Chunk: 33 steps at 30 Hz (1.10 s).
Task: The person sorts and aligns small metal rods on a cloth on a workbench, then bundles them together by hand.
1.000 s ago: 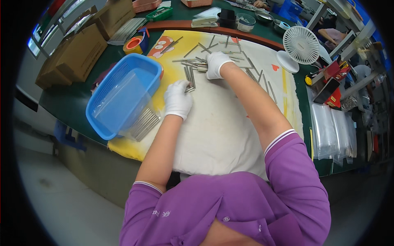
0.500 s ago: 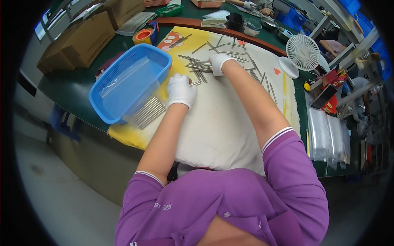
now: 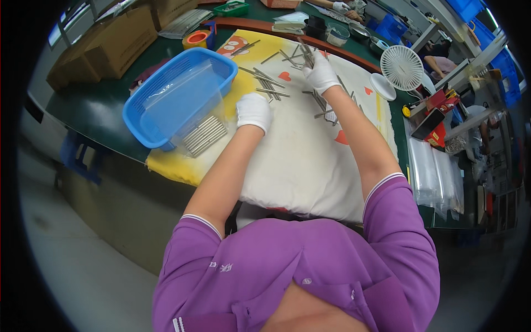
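Note:
In my right hand [image 3: 321, 74], gloved in white, is a bunch of thin metal rods [image 3: 306, 54], raised over the far part of a cloth with yellow edges and red hearts [image 3: 293, 160]. My left hand [image 3: 254, 112], also gloved, is curled closed near a loose pile of rods [image 3: 268, 84]; its fingertips are hidden, so what it holds cannot be made out. More rods [image 3: 318, 103] lie scattered beneath my right wrist. Left of my left hand, a clear plastic bag [image 3: 207, 91] drapes over the rim of a blue basket [image 3: 135, 124], beside a neat row of rods [image 3: 204, 135].
Cardboard boxes [image 3: 110, 50] and a tape roll [image 3: 196, 39] stand at the back left. A small white fan [image 3: 401, 67], a phone [image 3: 431, 127] and stacked plastic bags [image 3: 434, 171] line the right side. Across the table, another person's gloved hand [image 3: 341, 7] shows.
My right hand has lifted away from the pile toward the right and back, with a bunch of rods in it. My left hand has shifted slightly right. Rods in the pile lie differently.

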Motion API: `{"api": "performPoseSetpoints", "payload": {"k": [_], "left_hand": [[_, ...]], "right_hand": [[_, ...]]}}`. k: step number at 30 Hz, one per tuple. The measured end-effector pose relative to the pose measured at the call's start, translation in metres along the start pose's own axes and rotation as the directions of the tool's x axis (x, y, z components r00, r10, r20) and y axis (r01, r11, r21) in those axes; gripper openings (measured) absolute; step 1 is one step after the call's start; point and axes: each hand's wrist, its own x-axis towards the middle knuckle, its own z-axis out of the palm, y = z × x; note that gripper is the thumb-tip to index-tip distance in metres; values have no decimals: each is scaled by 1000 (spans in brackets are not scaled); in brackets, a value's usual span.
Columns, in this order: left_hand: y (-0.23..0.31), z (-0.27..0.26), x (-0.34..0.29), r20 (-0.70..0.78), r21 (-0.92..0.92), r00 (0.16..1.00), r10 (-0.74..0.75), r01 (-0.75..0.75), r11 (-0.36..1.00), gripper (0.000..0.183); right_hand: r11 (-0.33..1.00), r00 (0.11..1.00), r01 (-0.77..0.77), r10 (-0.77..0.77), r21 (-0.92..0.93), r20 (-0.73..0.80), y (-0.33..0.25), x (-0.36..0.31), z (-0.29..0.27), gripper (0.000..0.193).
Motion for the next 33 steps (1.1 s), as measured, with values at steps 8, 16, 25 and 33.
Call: {"api": "performPoseSetpoints", "payload": {"k": [8,16,25,33], "left_hand": [[-3,31,4,-286,-716,958,-16,-203,667,22],[25,33,-25,11,-980,901,434,95,-173,28],[33,21,-34,101,-994,805,585,54,98,53],[-14,-30,80,11,213,856,517,-507,835,61]], "right_hand": [[382,958,201,115,902,-262,-29,-78,-41,13],[366,999,20,20,930,-29,-16,-163,31,52],[519,995,-95,75,849,65,-6,-165,26,39],[380,974,-224,126,897,190,-12,-163,21,21]]}}
